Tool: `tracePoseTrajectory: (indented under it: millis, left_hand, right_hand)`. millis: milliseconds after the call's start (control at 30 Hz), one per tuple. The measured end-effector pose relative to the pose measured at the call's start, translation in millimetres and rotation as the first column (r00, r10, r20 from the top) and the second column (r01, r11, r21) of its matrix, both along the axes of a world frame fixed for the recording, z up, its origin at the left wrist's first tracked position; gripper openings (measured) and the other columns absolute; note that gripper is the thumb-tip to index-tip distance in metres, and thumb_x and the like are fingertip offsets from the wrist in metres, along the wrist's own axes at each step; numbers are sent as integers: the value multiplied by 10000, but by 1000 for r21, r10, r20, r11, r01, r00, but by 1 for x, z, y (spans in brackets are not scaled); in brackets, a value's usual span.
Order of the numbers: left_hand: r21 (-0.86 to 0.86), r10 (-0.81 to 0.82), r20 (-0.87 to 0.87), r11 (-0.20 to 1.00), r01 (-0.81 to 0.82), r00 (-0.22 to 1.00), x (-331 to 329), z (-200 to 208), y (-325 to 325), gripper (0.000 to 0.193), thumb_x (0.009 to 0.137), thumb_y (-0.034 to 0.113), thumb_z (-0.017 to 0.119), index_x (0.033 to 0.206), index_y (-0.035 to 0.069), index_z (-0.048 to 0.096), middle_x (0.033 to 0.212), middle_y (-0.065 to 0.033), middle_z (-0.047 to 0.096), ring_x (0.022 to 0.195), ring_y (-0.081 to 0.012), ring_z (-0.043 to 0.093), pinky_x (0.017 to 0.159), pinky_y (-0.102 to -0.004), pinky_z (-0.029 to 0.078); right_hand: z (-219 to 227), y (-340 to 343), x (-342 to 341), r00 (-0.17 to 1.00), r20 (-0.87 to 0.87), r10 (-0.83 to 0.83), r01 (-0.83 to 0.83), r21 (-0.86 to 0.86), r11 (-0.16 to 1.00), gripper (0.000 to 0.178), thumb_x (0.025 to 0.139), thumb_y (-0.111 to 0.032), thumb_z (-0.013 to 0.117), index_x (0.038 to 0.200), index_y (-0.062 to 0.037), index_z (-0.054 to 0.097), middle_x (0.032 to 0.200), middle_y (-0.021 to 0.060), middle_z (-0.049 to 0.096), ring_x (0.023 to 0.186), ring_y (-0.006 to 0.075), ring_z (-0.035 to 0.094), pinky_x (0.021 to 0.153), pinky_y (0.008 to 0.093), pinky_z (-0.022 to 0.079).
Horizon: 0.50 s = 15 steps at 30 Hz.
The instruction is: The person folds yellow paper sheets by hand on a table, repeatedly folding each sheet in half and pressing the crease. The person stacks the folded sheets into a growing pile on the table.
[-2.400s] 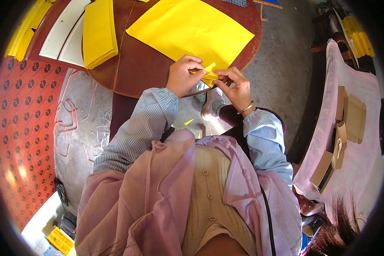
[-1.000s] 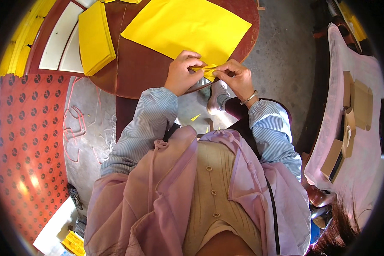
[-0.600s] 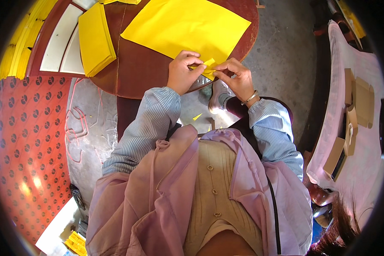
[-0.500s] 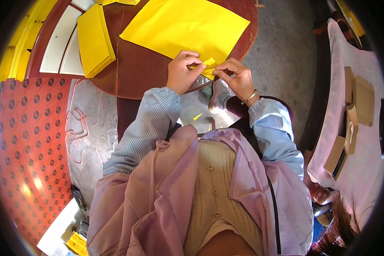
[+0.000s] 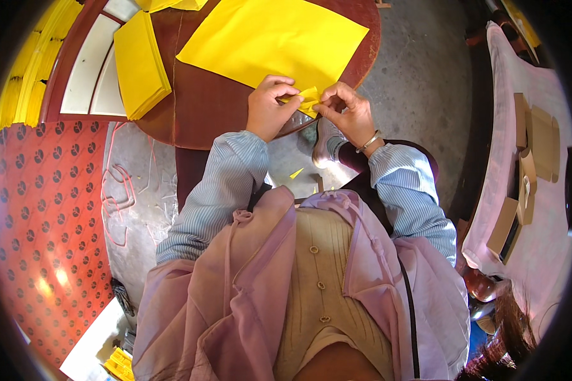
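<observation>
Both hands meet at the near edge of a round brown table (image 5: pixel 203 108), pinching a small crumpled yellow paper piece (image 5: pixel 310 96) between them. My left hand (image 5: pixel 270 106) is closed, thumb and forefinger on the left side of that piece. On its right side, my right hand (image 5: pixel 351 114) pinches with thumb and fingertips. A large yellow paper sheet (image 5: pixel 273 41) lies flat just beyond the hands. Whether the small piece joins the sheet's near side cannot be told. A thick stack of yellow sheets (image 5: pixel 141 63) lies at the table's left.
More yellow stacks (image 5: pixel 28 70) stand at the far left beside a red patterned sheet (image 5: pixel 51 209). A pink-covered table (image 5: pixel 534 235) at right bears open cardboard boxes (image 5: pixel 543 146). A yellow scrap (image 5: pixel 296 173) and a loose pink cord (image 5: pixel 117 190) lie on the floor.
My fingers have shifted slightly and the small yellow piece is bent and raised more between them. The whole view has tilted a little.
</observation>
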<state>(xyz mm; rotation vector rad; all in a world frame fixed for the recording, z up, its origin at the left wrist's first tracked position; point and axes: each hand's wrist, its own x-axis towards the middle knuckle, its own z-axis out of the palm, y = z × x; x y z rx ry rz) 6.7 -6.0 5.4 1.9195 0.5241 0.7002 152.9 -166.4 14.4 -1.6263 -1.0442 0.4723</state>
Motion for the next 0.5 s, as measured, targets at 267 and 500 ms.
tracePoseTrajectory:
  millis: [267, 500]
  left_hand:
    - [-43, -18, -47, 999, 16, 999, -2, 2, 3, 174, 856, 96, 813, 1001, 0, 803, 1173, -138, 713, 954, -233, 756, 851, -321, 628]
    - [37, -95, -13, 995, 95, 995, -8, 2, 10, 156, 844, 98, 814, 975, 16, 805, 1173, -132, 711, 984, -241, 745, 838, -331, 627]
  right_hand:
    - [2, -3, 3, 988, 145, 54, -62, 49, 997, 175, 878, -51, 836, 1047, -34, 797, 905, 38, 706, 754, 97, 667, 676, 248, 532]
    - [-3, 1, 4, 1000, 26, -15, 15, -20, 1000, 132, 866, -68, 851, 976, -14, 800, 874, 41, 715, 736, 94, 668, 673, 252, 534]
